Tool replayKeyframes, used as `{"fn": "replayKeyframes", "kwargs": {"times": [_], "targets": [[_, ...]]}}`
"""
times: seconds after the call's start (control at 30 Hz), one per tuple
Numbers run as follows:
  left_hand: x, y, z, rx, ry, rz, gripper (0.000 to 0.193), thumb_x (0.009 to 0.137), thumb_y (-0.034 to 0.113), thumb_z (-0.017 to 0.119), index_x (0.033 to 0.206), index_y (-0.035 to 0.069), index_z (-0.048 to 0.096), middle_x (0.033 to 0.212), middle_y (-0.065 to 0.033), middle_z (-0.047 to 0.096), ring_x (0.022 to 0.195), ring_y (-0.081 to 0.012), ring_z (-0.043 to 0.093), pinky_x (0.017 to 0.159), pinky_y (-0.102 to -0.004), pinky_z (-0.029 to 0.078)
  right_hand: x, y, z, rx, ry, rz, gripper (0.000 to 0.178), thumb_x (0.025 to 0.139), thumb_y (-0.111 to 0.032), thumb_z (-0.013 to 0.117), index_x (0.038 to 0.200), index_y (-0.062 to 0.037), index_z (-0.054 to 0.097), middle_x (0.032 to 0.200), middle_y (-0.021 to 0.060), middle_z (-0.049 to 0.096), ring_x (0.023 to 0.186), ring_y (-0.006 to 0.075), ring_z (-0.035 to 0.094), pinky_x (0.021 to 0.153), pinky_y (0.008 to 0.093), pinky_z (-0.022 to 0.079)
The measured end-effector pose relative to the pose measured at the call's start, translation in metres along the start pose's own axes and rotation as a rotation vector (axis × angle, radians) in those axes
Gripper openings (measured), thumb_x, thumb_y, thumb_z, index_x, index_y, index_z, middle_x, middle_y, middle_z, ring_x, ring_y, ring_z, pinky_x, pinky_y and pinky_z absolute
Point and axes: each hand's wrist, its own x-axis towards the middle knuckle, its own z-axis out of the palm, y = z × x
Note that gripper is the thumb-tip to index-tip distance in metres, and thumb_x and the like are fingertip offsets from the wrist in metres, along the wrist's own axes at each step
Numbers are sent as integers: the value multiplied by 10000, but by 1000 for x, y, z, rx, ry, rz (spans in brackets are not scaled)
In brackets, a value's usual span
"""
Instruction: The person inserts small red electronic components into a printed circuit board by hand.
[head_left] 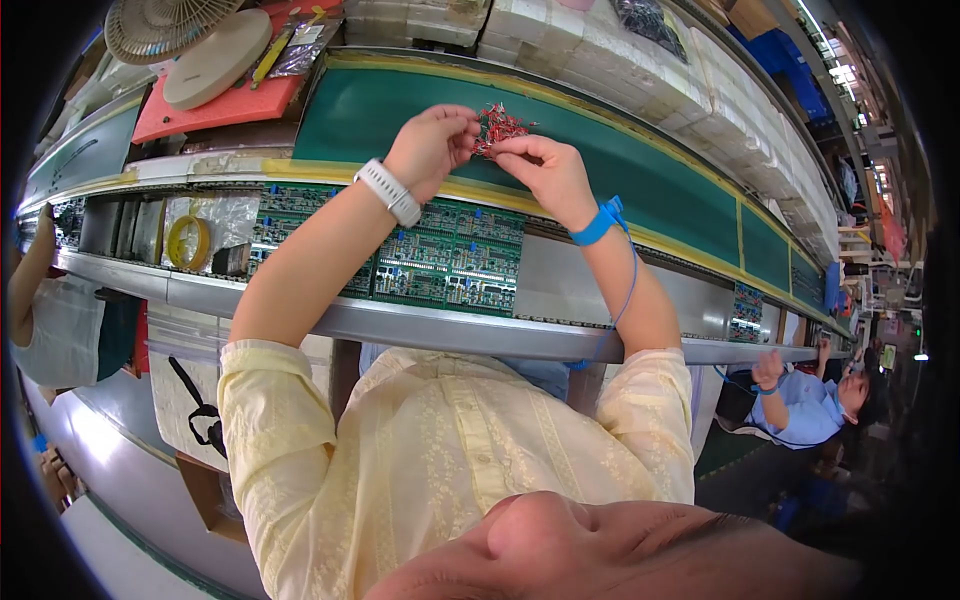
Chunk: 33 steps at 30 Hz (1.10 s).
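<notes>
Face (540, 530) foremost, hands (432, 145) (550, 178) pinch narrowly at red components (503, 124).

Worn on the head, the one fisheye camera looks down from over the near side of the green mat (350, 110), close to it. Its wide view takes in the wearer's shirt (460, 430) on the mat's near side and white blocks (725, 110) beyond it, bending the mat's long edges.

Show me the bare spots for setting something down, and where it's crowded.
Green mat, between its yellow edges: right of the right hand, and left of the left hand. The grey panel between circuit boards and right forearm is bare too. Crowded: the red parts pile between both hands.
</notes>
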Motion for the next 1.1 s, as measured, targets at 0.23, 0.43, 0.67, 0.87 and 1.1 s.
{"fn": "replayKeyframes", "kwargs": {"times": [0.23, 0.43, 0.67, 0.87, 1.1], "targets": [[-74, -13, -2, -112, -278, -346, 145, 912, 167, 480, 942, 37, 534, 813, -22, 584, 660, -73, 514, 585, -204, 433, -32, -9, 13, 213, -164, -42, 151, 759, -49, 673, 909, -49, 680, 897, 31, 536, 864, 129, 520, 775, 246, 421], [-80, -18, -11, 20, -241, -315, 104, 887, 139, 537, 926, 44, 521, 791, -23, 585, 631, -63, 509, 566, -189, 429, -35, -13, 17, 192, -209, -26, 173, 755, -64, 682, 928, -65, 683, 865, 32, 552, 833, 130, 533, 743, 239, 431], [-79, -23, -14, 98, -244, -302, 98, 885, 137, 538, 894, 40, 522, 791, -25, 582, 601, -65, 499, 538, -191, 423, -36, -17, 13, 70, -215, -35, 100, 758, -41, 665, 857, -30, 659, 813, 49, 591, 755, 146, 571, 692, 254, 462], [-78, -20, -14, 154, -231, -283, 110, 884, 138, 533, 916, 32, 533, 799, -32, 584, 618, -68, 507, 553, -195, 433, -31, -16, 10, 29, -223, -89, 65, 767, -29, 641, 829, -23, 625, 808, 51, 582, 736, 151, 569, 675, 251, 459], [-75, -13, -21, -77, -76, -232, 146, 912, 130, 467, 1006, 32, 521, 849, -35, 589, 689, -85, 524, 627, -213, 441, -29, -14, 13, -305, -377, -221, 48, 740, -42, 605, 784, -47, 588, 756, 80, 530, 716, 240, 543, 636, 330, 452]]}}
